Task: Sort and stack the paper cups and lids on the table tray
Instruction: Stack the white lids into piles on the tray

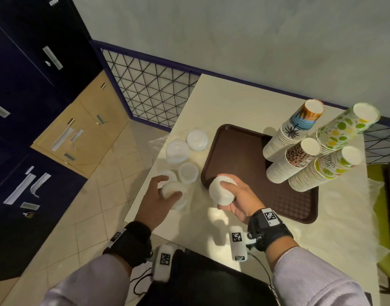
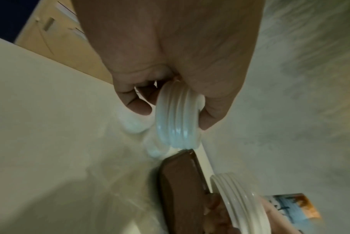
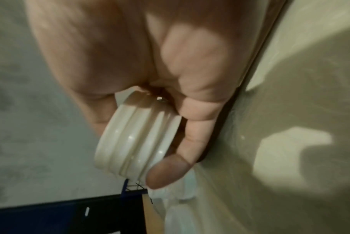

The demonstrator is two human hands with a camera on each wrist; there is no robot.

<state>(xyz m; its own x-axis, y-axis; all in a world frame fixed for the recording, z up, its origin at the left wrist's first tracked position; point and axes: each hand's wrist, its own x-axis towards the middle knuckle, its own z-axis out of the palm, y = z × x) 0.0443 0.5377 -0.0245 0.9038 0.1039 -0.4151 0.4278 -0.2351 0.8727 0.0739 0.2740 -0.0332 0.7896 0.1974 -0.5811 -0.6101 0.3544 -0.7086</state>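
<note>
My right hand grips a short stack of white lids just off the near left corner of the brown tray; the right wrist view shows fingers and thumb curled round that lid stack. My left hand grips another small stack of white lids at the table's left edge, seen close as ribbed white lids. Several tall stacks of patterned paper cups stand upside down on the tray's right side.
More white lid piles lie on the cream table left of the tray. The table's left edge drops to a tiled floor. A wire grid panel and dark cabinets stand to the left.
</note>
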